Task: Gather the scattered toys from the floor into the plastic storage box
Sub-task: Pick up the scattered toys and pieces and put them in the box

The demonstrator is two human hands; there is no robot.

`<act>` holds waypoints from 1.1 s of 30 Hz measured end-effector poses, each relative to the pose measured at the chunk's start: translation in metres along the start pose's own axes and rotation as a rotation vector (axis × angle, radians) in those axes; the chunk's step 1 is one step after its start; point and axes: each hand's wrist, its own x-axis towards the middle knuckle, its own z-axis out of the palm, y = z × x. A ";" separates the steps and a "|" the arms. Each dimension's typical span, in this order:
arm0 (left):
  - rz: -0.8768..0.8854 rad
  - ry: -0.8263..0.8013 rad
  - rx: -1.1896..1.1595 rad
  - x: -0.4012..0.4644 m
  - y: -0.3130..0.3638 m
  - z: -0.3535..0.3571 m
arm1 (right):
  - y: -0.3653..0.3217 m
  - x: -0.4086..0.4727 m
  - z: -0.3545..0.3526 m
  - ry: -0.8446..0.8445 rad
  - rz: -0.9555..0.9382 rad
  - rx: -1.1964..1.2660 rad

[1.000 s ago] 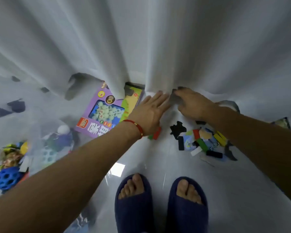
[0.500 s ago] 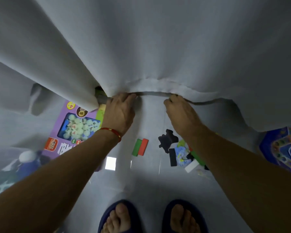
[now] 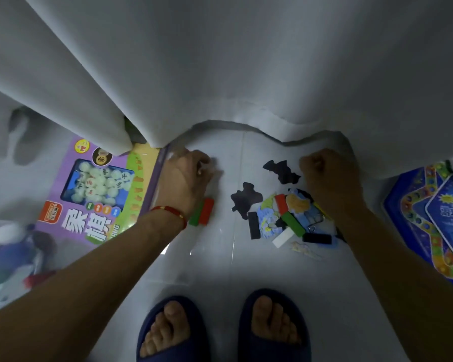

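Your left hand (image 3: 187, 178) is curled shut low over the white floor (image 3: 220, 262), its fingers blurred, and you cannot tell whether anything sits inside the fist. A red cord bracelet (image 3: 171, 211) circles that wrist. Just beneath and to the right of the wrist lies a red-and-green block pair (image 3: 203, 211), partly hidden by the hand's heel but not gripped. Your right hand (image 3: 330, 178) is also balled closed, knuckles up, and whatever it may hold is hidden.

Between the two fists, two black puzzle-shaped pieces (image 3: 281, 171) lie flat on the tile, one nearer the right hand, the other lower and toward the middle. Just below and left of the right wrist sits a pile of small toys (image 3: 288, 218): red, green, black and white blocks, a blue-and-yellow card, and a small metal ring. The forearm covers the pile's right edge.

Left of your left hand, a purple game box (image 3: 89, 194) with white round pieces behind a window lies touching the hand's outer edge, its top corner tucked under the white curtain (image 3: 220, 61). At the far right, a blue board game (image 3: 429, 218) lies flat, well apart from both hands. The clear plastic storage box (image 3: 8, 257) sits at the far left edge, blurred, with toys showing through its wall. Your feet in navy slippers (image 3: 272, 330) stand below.
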 end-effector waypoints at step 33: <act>-0.379 -0.001 -0.257 -0.097 -0.011 -0.016 | -0.054 -0.071 0.049 -0.677 0.289 0.634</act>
